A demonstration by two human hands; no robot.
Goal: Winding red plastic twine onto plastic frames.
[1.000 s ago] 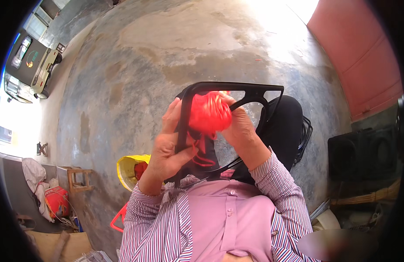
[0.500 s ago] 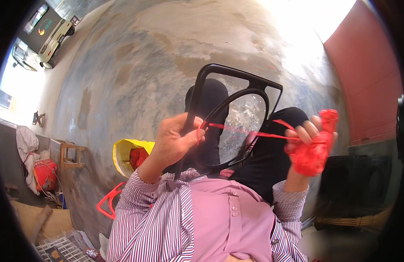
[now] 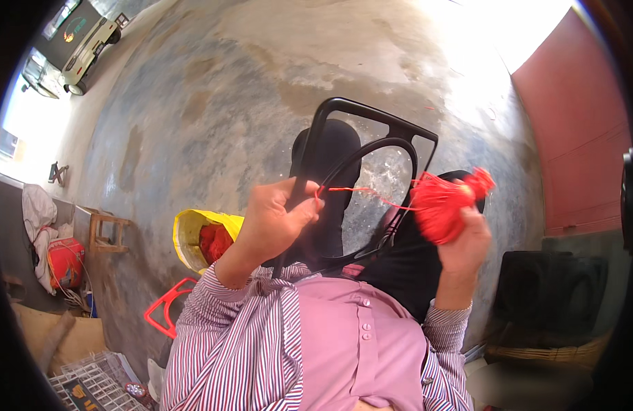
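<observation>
A black frame [image 3: 371, 108] with a curved inner loop stands tilted over my lap. My left hand [image 3: 275, 214] is closed around its left bar, thumb and fingers pinching the spot where red cord [image 3: 350, 190] meets the inner loop. That cord runs slightly slack to the right, to a bundle of red cord [image 3: 443, 205] bunched at its top. My right hand [image 3: 463, 246] grips this bundle from below, right of the frame. Some fingers of the right hand are hidden behind the strands.
Beside my left forearm stands a yellow bag [image 3: 186, 240] with red material inside. A red plastic frame [image 3: 167, 308] lies near my left elbow. Farther left are a wooden stool [image 3: 109, 233] and a red box [image 3: 66, 264]. A dark box-like object [image 3: 552, 288] stands at right.
The right hand and red cord bundle have moved left, closer to the frame. The cord between, taut before, now sags a little. The left hand stays at the bar.
</observation>
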